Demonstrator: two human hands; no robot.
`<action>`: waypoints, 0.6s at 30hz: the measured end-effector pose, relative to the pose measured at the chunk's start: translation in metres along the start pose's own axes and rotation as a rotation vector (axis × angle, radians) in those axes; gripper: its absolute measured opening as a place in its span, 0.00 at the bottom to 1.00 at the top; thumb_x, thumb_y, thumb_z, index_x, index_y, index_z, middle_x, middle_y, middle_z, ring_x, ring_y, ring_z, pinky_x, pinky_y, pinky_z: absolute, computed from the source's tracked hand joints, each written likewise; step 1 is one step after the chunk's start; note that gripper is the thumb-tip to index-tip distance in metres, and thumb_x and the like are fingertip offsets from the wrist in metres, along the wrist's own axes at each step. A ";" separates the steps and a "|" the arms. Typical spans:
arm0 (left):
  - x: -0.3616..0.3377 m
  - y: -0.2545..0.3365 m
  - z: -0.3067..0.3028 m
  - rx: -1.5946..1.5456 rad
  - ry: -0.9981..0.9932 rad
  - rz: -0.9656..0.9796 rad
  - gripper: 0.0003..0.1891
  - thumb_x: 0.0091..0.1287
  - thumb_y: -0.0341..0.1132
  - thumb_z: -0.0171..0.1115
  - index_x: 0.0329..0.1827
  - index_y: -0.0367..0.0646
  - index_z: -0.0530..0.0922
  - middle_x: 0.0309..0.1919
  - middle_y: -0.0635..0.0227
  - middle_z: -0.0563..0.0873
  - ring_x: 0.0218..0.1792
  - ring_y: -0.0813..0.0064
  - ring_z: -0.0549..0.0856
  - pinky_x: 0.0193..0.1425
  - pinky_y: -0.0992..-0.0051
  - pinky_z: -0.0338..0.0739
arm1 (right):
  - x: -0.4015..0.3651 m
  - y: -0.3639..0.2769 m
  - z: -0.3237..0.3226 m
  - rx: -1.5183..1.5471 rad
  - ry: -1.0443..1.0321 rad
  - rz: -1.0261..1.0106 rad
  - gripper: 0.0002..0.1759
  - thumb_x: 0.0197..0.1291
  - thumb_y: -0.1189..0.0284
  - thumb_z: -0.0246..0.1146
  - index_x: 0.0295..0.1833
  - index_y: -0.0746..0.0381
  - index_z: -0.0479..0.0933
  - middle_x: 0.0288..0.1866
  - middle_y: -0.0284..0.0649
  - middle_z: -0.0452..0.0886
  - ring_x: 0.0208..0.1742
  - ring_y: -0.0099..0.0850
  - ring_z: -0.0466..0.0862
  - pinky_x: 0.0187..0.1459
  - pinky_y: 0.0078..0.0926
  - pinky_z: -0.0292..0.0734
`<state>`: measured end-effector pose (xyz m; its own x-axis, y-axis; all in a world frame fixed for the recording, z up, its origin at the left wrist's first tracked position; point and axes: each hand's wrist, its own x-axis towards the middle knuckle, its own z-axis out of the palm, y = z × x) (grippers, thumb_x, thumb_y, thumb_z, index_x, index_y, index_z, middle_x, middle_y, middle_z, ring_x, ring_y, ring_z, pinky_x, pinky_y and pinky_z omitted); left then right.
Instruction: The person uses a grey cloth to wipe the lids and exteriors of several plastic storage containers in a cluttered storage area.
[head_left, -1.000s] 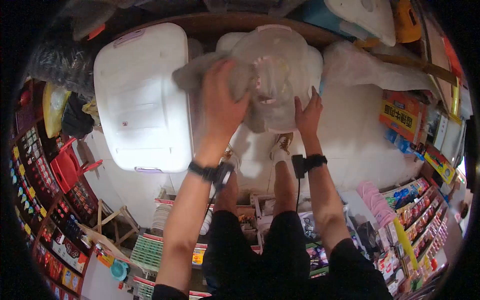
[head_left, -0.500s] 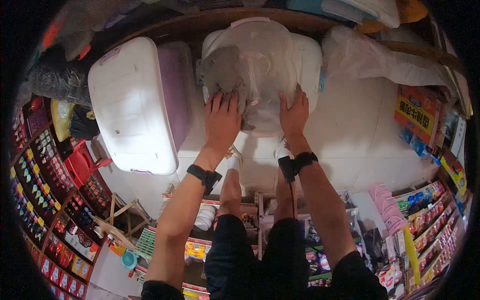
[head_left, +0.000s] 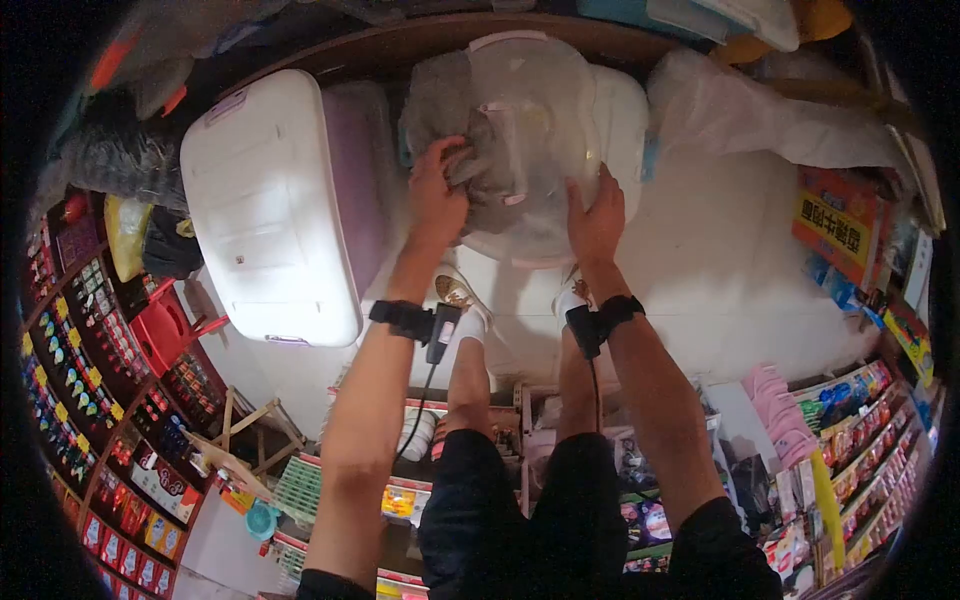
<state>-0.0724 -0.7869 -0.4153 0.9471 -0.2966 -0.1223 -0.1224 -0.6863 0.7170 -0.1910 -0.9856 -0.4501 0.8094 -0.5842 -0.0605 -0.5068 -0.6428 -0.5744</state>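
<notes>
Grey cloth [head_left: 437,100], long axis fore-and-aft, in left fingers [head_left: 443,149]

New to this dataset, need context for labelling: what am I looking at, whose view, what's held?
No robot: a person's bare hands, seen by one head-worn camera looking down. Black bands circle both wrists. The left hand has its fingers curled into a grey cloth, over a clear round plastic piece. The right hand is at that piece's edge; whether it has a grip is unclear. A white-lidded bin with purplish sides stands on the pale floor, to the left.
</notes>
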 end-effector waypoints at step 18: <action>-0.025 -0.024 -0.057 0.135 -0.119 0.244 0.41 0.59 0.18 0.60 0.81 0.44 0.65 0.78 0.52 0.67 0.76 0.39 0.63 0.81 0.51 0.64 | -0.001 -0.110 0.045 -0.039 -0.246 -0.266 0.28 0.54 0.74 0.71 0.62 0.64 0.73 0.41 0.51 0.83 0.47 0.52 0.82 0.51 0.49 0.77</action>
<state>-0.0764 -0.7255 -0.3901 0.8443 -0.5342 -0.0431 -0.3880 -0.6647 0.6384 -0.1229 -0.8924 -0.4236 0.9593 -0.2598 -0.1104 -0.2756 -0.7773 -0.5655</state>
